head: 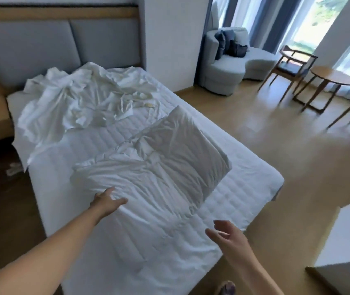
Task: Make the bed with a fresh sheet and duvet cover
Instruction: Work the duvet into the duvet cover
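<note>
A bare quilted white mattress (240, 167) fills the middle of the head view. A folded white duvet (154, 165) lies across its near half, one corner lifted. A crumpled white sheet (67, 103) is heaped near the grey padded headboard (63, 45) and hangs over the left side. My left hand (108, 201) rests, fingers apart, on the duvet's near left edge. My right hand (227, 235) hovers open above the mattress's near right edge, touching nothing.
A grey armchair (223, 67) with dark cushions stands past the bed on the right. A round wooden table (331, 77) and wooden chairs (291, 64) sit by the curtained window. Wood floor (287, 145) runs along the right side. A white surface (344, 237) is at near right.
</note>
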